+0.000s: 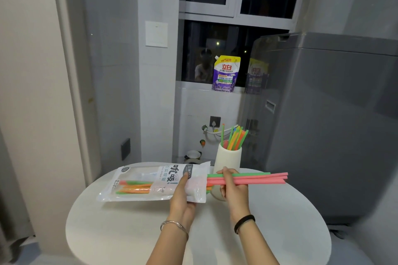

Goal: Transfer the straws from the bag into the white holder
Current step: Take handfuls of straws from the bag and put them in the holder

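A white straw bag [148,183] is held level above the round table, its open end toward the right. My left hand [183,196] grips the bag near that end. My right hand [231,187] pinches a small bunch of pink and green straws [258,178] that stick out of the bag's mouth and point right. More orange and green straws show through the bag's window. Behind my right hand stands the white holder [229,160], with several green and orange straws [235,139] upright in it.
The white round table [280,232] spreads below my hands. A grey washing machine [323,125] stands close on the right. A detergent pouch [226,73] leans on the window sill behind. A wall and door frame are on the left.
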A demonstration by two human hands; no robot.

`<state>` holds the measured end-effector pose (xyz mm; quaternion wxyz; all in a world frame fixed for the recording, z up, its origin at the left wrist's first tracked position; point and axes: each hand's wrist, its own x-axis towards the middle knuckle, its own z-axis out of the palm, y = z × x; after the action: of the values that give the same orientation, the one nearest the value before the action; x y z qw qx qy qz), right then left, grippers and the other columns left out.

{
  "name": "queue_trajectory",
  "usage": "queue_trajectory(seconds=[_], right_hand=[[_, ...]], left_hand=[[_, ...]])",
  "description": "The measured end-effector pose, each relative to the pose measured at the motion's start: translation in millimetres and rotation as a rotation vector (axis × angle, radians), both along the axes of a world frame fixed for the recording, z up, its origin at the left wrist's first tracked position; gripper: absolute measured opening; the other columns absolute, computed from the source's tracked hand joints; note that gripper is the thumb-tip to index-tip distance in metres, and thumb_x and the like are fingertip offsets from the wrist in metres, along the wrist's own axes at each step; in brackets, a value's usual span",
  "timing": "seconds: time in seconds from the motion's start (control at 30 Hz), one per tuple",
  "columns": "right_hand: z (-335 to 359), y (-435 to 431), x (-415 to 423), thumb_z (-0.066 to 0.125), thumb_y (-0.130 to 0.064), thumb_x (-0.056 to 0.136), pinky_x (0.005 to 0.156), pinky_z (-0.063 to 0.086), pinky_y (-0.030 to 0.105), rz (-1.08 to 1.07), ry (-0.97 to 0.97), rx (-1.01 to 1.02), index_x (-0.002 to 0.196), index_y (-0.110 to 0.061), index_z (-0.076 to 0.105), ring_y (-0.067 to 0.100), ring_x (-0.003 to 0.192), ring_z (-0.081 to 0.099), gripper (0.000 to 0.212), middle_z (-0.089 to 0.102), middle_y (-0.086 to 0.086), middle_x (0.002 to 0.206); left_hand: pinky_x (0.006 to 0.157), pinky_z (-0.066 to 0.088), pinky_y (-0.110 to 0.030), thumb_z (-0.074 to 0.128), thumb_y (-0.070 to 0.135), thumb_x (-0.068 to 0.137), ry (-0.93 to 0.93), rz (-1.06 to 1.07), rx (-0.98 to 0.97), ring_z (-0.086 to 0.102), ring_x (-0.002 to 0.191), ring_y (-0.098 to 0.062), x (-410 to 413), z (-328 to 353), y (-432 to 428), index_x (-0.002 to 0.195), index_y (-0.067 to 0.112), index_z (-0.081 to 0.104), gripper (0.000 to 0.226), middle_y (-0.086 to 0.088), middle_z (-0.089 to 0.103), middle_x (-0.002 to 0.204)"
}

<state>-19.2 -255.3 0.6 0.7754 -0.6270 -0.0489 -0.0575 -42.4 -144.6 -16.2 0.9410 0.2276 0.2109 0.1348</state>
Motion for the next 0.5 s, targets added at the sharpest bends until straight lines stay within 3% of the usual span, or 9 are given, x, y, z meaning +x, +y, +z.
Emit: queue_trajectory(seconds=[0.1, 0.2, 0.3, 0.4, 0.5], right_hand=[[6.6, -12.9, 10.6, 0.050, -0.019, 0.095, 0.040, 0.032, 0.018, -0.120, -0.008, 0.032, 0.065, -0.009, 0.062, 0.006, 0.039, 0.039, 0.033, 0.043, -0.002, 0.044], [17.3, -33.9, 25.0, 0.049, -0.020, 0.095, 0.041, 0.032, 0.020, -0.190, -0.043, 0.045, 0.063, -0.009, 0.059, 0.009, 0.041, 0.040, 0.035, 0.046, -0.001, 0.047], [31.9, -54.7, 39.0, 0.049, -0.022, 0.095, 0.037, 0.032, 0.015, -0.220, -0.084, 0.038, 0.066, -0.007, 0.060, 0.004, 0.036, 0.039, 0.035, 0.047, -0.007, 0.042], [48.9, -69.5, 50.3, 0.049, -0.022, 0.095, 0.037, 0.033, 0.015, -0.244, -0.154, 0.007, 0.064, -0.010, 0.060, 0.002, 0.035, 0.039, 0.036, 0.048, -0.007, 0.043], [67.3, -76.3, 59.4, 0.048, -0.025, 0.095, 0.039, 0.034, 0.014, -0.258, -0.231, -0.054, 0.064, -0.011, 0.061, 0.000, 0.036, 0.041, 0.037, 0.048, -0.010, 0.042]], left_hand=[[0.060, 0.060, -0.041, 0.059, 0.012, 0.092, -0.006, 0.002, -0.010, 0.061, 0.099, -0.029, 1.6, 1.3, 1.9, 0.137, 0.009, 0.050, 0.046, -0.013, 0.060, 0.129], [0.054, 0.058, -0.034, 0.057, 0.015, 0.093, 0.001, 0.002, -0.024, 0.060, 0.107, -0.034, 5.4, -1.0, 7.6, 0.140, 0.008, 0.047, 0.048, -0.015, 0.061, 0.127], [0.043, 0.057, -0.032, 0.058, 0.014, 0.093, -0.006, 0.026, -0.059, 0.061, 0.084, -0.026, 9.5, -3.2, 11.8, 0.139, 0.008, 0.047, 0.048, -0.011, 0.062, 0.109], [0.047, 0.059, -0.039, 0.059, 0.012, 0.092, -0.013, 0.032, -0.082, 0.061, 0.082, -0.025, 12.2, -4.8, 11.3, 0.138, 0.009, 0.049, 0.048, -0.012, 0.060, 0.118], [0.078, 0.056, -0.044, 0.061, 0.011, 0.090, -0.013, 0.033, -0.077, 0.062, 0.091, -0.025, 14.1, -7.3, 7.5, 0.138, 0.010, 0.049, 0.049, -0.011, 0.060, 0.125]])
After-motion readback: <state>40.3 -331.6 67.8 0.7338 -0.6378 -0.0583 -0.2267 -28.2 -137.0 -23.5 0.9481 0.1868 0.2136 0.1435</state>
